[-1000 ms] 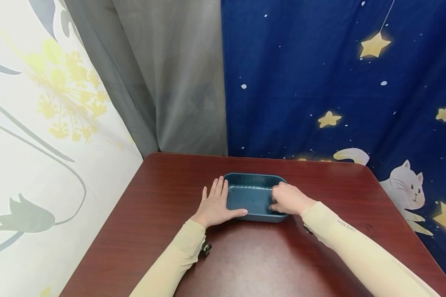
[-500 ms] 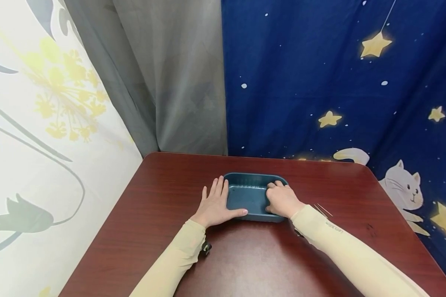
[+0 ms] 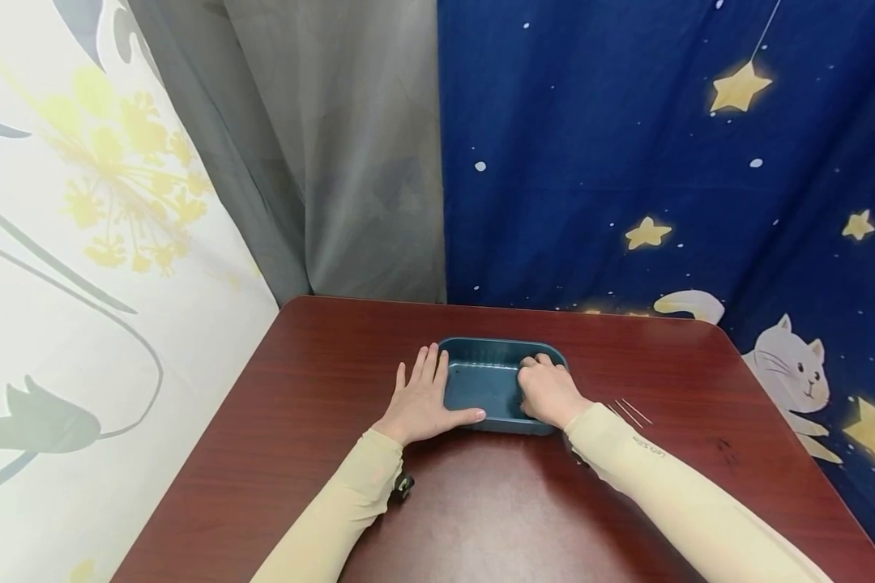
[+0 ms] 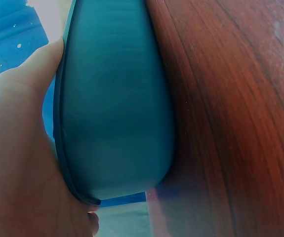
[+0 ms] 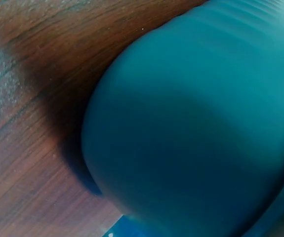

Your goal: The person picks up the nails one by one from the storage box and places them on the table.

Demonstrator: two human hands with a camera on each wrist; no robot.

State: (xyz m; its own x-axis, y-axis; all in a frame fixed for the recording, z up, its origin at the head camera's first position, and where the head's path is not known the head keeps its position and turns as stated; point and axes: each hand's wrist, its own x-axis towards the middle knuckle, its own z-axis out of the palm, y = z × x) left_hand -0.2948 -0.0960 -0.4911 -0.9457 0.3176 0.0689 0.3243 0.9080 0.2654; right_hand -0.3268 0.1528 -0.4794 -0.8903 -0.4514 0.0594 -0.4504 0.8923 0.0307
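Two hands of yours were at the dark blue-green tray (image 3: 484, 390), which sat upright on the red-brown table (image 3: 467, 518), just below and right of the middle of the head view. Your left hand (image 3: 419, 403) was unclenched, its fingers straight over the tray's left end and its thumb laid along the near rim; in the left wrist view you had the thumb touching that rim, at the left of the frame. Your right hand (image 3: 549, 393) reached into the tray's right end with its fingers bent downward; whether they grasped anything I couldn't tell, since the hand itself hid them, and the right wrist view was mostly filled by the tray's outer wall. A few thin pale sticks (image 3: 637, 411) lay on the table near your right cuff, right of the tray. Your pale yellow sleeves (image 3: 335, 506) came in from the bottom of the head view. A grey curtain (image 3: 364, 146) hung at upper centre-left, a blue starry curtain (image 3: 554, 162) at upper right.
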